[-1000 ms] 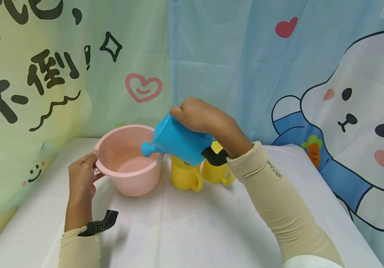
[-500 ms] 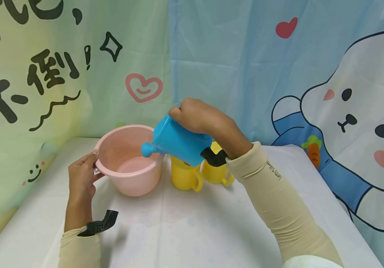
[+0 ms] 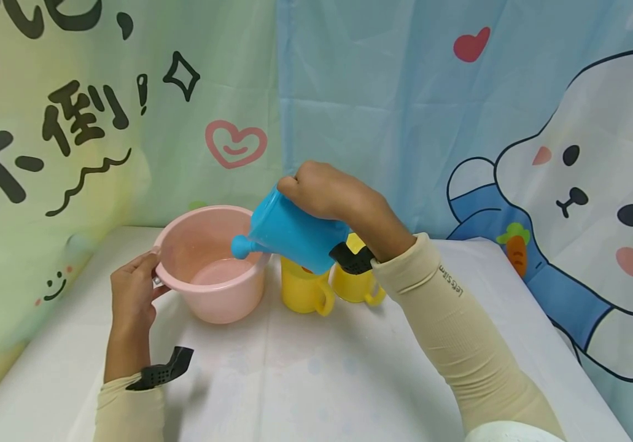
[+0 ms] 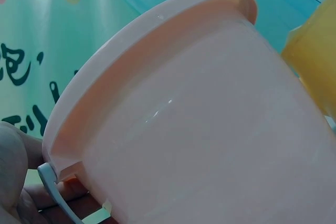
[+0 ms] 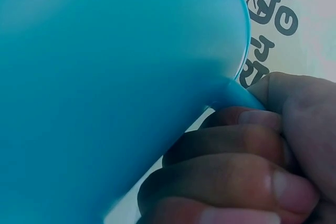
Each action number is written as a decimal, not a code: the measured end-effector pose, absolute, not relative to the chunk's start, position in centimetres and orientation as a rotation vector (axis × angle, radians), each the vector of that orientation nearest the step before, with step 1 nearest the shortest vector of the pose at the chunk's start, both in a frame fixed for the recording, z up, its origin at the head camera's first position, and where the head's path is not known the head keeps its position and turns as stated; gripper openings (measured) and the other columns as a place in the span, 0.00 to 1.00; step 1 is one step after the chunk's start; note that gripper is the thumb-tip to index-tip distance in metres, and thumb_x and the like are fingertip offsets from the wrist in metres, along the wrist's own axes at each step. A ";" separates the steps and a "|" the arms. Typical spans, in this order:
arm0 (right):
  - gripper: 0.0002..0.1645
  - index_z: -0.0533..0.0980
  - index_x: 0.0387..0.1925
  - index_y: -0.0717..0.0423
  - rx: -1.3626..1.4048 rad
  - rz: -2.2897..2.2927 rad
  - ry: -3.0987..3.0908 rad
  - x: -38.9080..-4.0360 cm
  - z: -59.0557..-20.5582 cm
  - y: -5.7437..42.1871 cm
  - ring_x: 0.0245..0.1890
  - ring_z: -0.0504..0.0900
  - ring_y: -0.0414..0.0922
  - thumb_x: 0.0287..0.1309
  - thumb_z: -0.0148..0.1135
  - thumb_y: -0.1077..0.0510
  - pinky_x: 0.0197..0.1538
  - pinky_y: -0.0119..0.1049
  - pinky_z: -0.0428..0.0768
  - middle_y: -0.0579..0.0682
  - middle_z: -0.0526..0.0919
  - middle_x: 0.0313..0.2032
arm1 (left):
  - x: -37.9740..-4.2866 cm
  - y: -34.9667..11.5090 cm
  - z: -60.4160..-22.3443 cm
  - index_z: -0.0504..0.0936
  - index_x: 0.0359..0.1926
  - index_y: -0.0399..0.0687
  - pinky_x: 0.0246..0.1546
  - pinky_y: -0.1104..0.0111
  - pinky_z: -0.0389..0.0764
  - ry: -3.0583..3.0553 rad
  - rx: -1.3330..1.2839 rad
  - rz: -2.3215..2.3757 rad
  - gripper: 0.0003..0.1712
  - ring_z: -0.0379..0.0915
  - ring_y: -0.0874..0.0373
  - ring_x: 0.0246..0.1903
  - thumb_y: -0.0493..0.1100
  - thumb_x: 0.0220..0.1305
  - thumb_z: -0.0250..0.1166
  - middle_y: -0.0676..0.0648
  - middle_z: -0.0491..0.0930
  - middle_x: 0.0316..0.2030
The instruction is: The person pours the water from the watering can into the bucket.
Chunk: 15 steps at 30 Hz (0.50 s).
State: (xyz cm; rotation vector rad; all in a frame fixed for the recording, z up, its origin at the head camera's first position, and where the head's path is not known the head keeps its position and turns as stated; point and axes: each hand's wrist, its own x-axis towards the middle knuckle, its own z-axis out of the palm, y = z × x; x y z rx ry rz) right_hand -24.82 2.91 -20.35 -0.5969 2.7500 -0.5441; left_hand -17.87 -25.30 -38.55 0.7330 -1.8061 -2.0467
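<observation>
A pink bucket (image 3: 219, 304) stands on the table, with a grey handle (image 4: 51, 184) at its left side in the left wrist view. My left hand (image 3: 135, 294) grips the bucket's left rim, thumb above and fingers below. A blue watering can (image 3: 299, 232) hangs tilted left in the air, its round-tipped spout (image 3: 243, 247) over the bucket's right rim. My right hand (image 3: 324, 191) holds the can by its handle; the right wrist view shows the fingers (image 5: 236, 182) curled round it. Whether water is flowing from the spout cannot be made out.
Two yellow cups, a left one (image 3: 301, 291) and a right one (image 3: 352, 285), stand right of the bucket, partly hidden by the watering can and right wrist. A white cloth covers the table (image 3: 294, 380). A printed curtain (image 3: 349, 80) hangs behind.
</observation>
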 end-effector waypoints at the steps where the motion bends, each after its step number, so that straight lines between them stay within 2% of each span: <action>1: 0.21 0.59 0.22 0.53 -0.599 -0.544 2.750 -24.8 -20.3 2.9 0.32 0.69 0.48 0.67 0.36 0.46 0.33 0.41 0.63 0.50 0.56 0.27 | -17.9 -25.3 -38.5 0.78 0.60 0.40 0.29 0.73 0.83 -1.807 0.735 -2.045 0.26 0.72 0.56 0.41 0.54 0.70 0.58 0.46 0.75 0.46; 15: 0.20 0.58 0.23 0.53 -0.581 -0.536 2.747 -24.7 -20.3 2.8 0.28 0.66 0.47 0.68 0.36 0.46 0.31 0.40 0.61 0.50 0.54 0.27 | -17.9 -25.4 -38.6 0.78 0.60 0.40 0.30 0.72 0.83 -1.800 0.726 -2.059 0.26 0.71 0.56 0.39 0.53 0.71 0.57 0.46 0.74 0.45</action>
